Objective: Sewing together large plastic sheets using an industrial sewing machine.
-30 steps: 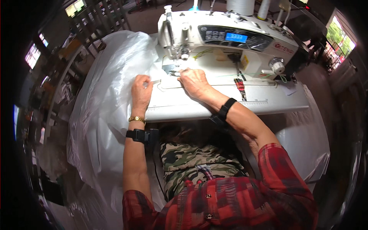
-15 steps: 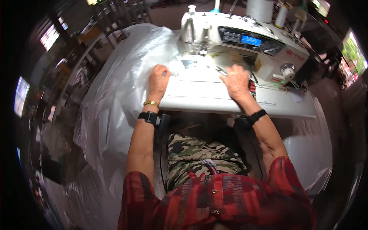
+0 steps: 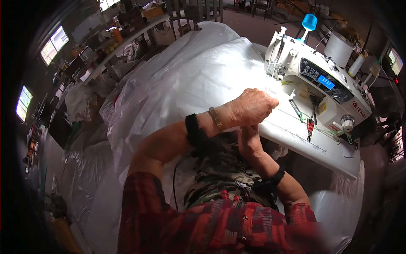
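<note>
My left hand [image 3: 256, 108] is closed, its fingers curled together at the front edge of the sewing table [image 3: 292, 131]; whatever they hold is hidden. Just below it, my right hand [image 3: 250, 142] is raised, its fingertips covered by the left hand. A large white translucent plastic sheet [image 3: 198, 80] spreads left of the needle area and runs under my left forearm. The white sewing machine [image 3: 304, 63] stands to the right of both hands, its lamp glaring on the sheet.
Thread snips [image 3: 295, 108] and a red-and-black handled tool [image 3: 310, 127] lie on the machine bed. A big white thread cone [image 3: 338, 48] stands behind the machine, beside a blue-topped post [image 3: 309, 22]. A cluttered bench [image 3: 127, 40] runs along the far left.
My left hand has swung right across the front of the machine. My right hand has drawn back from the bed, under the left. The view has turned left, so the machine appears farther right.
</note>
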